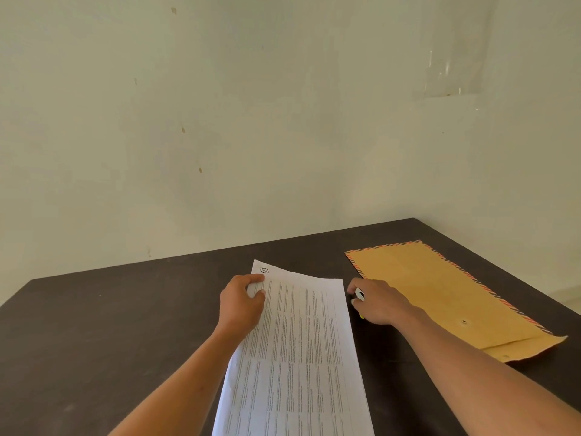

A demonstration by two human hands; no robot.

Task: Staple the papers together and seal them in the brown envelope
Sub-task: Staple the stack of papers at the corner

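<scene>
A stack of printed white papers (301,357) lies lengthwise on the dark table (125,325). My left hand (240,305) pinches the papers' far left corner, lifting it slightly. Just right of the papers, my right hand (379,302) is closed around a small white and black object with a yellow tip, likely the stapler (359,294); most of it is hidden in my fist. The brown envelope (440,297), edged with red and black stripes, lies flat to the right, its flap end toward me.
A pale wall rises behind the table's far edge. The table's right corner sits beyond the envelope.
</scene>
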